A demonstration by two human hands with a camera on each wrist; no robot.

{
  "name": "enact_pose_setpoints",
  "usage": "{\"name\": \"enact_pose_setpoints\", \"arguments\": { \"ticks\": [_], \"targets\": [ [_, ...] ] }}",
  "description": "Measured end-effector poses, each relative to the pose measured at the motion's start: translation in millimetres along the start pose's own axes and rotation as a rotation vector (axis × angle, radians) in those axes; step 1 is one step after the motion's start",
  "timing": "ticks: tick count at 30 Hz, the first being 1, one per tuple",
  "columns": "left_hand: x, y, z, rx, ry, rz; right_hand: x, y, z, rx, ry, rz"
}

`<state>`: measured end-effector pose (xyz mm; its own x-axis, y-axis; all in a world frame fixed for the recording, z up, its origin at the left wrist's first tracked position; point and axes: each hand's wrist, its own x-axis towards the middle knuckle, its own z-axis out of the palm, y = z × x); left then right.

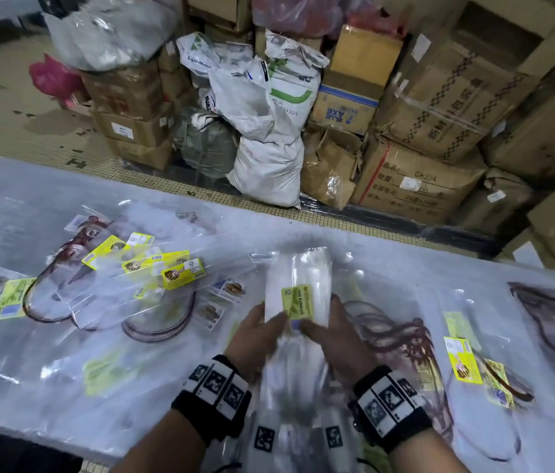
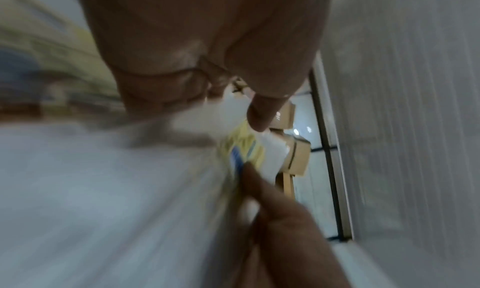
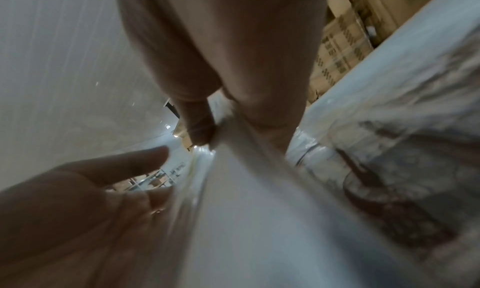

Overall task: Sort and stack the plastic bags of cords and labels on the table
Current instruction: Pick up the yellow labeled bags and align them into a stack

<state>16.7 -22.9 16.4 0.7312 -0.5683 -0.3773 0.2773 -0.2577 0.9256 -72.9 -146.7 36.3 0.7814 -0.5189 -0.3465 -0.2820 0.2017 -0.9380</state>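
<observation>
A long stack of clear plastic bags (image 1: 298,278) with a yellow label (image 1: 298,302) is held just above the table's middle. My left hand (image 1: 271,324) holds its left edge with the thumb on top. My right hand (image 1: 313,327) pinches its right edge. In the left wrist view the thumb (image 2: 262,116) presses the bag beside the yellow label (image 2: 242,147). In the right wrist view the thumb (image 3: 200,128) pinches the white bag (image 3: 246,210). Loose bags of dark red cords with yellow labels (image 1: 122,278) lie at the left, and more cord bags (image 1: 405,336) at the right.
The table (image 1: 13,199) has a pale plastic cover. Its far edge runs diagonally. Beyond it stand cardboard boxes (image 1: 416,186) and white sacks (image 1: 266,165) on a tiled floor. Another labelled bag (image 1: 462,360) lies near the right side.
</observation>
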Motion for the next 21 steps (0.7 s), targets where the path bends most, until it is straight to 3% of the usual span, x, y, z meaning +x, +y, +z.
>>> {"name": "enact_pose_setpoints", "arguments": {
  "ticks": [3, 4, 6, 7, 12, 21],
  "targets": [
    [5.1, -5.4, -22.6, 0.192, 0.049, 0.069, -3.7, 5.6, -10.1, -0.071, 0.048, 0.015],
    [8.4, -8.9, -31.9, 0.351, 0.049, 0.049, -6.2, 7.9, -12.8, -0.056, 0.078, 0.023],
    [12.7, -20.4, -48.8, 0.938, 0.069, 0.026, -10.8, 14.3, -17.9, 0.110, 0.153, 0.051],
    [11.4, -21.6, -55.0, 1.074, 0.050, -0.016, -13.2, 17.1, -19.0, 0.227, 0.179, 0.057],
    [18.1, -26.4, -66.1, 1.027, -0.021, -0.057, -27.0, 25.4, -19.9, 0.444, 0.287, 0.073],
    [30.1, -12.7, -82.8, 0.747, 0.035, 0.016, -36.9, 36.8, -15.0, 0.468, 0.375, 0.094]
  ]
}}
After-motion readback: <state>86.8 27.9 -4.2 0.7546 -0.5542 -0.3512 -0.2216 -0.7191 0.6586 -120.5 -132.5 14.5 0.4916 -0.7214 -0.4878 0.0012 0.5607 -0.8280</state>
